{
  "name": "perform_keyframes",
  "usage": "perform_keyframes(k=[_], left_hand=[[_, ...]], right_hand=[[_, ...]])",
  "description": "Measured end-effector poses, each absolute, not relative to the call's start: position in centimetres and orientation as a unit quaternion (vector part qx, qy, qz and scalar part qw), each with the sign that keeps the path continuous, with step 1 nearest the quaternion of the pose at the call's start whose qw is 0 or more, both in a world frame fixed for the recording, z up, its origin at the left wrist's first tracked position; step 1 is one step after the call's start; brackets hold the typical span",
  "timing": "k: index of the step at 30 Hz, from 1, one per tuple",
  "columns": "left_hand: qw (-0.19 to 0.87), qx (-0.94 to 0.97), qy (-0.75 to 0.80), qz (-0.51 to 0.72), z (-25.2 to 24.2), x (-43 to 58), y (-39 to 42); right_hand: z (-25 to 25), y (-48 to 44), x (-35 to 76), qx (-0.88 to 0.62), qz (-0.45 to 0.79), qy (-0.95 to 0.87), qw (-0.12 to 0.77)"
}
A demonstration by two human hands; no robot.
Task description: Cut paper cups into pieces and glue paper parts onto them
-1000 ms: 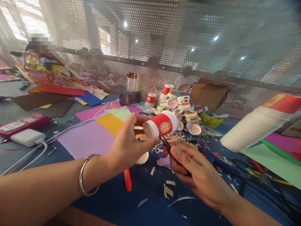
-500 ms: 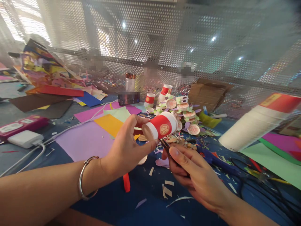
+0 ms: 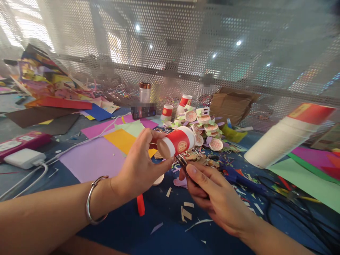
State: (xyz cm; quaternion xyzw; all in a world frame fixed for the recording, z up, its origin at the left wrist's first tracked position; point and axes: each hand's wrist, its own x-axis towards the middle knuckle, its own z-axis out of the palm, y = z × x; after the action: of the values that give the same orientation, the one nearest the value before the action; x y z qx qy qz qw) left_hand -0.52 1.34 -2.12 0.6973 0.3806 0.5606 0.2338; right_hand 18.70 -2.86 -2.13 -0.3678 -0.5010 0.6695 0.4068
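Note:
My left hand [image 3: 142, 164] is closed on a red and white paper cup [image 3: 178, 142], fingers and thumb gripping its left end. The cup lies almost sideways in the air, its printed gold emblem facing me. In my right hand [image 3: 212, 194] is a slim dark tool [image 3: 183, 163] with a shiny, split metal tip; most of it is hidden by my fingers, so its kind is unclear. That tip meets or nearly meets the cup's lower edge, close to my left thumb. Behind the cup rises a heap of cut paper-cup pieces [image 3: 203, 124] with round printed discs.
A tall stack of paper cups [image 3: 281, 141] leans at the right, near black cables [image 3: 289, 209] and a blue-handled tool [image 3: 244, 180]. Coloured paper sheets [image 3: 92, 159] cover the left. A phone [image 3: 143, 111] and jar [image 3: 145, 92] stand behind. Paper scraps litter the blue table [image 3: 111, 230].
The whole view has shifted slightly, so things appear a little further left. Both hands keep their grips, and the tool's tip appears slightly nearer the cup's lower edge.

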Motion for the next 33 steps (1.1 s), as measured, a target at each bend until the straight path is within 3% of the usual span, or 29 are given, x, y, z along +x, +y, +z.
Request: perform_keyframes(k=[15,24,33], left_hand=[[0.139,0.74,0.354,0.554,-1.6,-0.9,1.2],[0.27,0.696,0.38,0.546,-1.9,-0.6,1.4],[0.256,0.715,0.362,0.541,-2.0,0.1,0.4]], right_hand=[[-2.1,-3.2,18.6,-0.372,0.666,-0.507,0.402],[-2.0,-3.1,18.6,-0.377,0.663,-0.501,0.408],[-1.6,-3.1,18.1,-0.37,0.666,-0.485,0.429]])
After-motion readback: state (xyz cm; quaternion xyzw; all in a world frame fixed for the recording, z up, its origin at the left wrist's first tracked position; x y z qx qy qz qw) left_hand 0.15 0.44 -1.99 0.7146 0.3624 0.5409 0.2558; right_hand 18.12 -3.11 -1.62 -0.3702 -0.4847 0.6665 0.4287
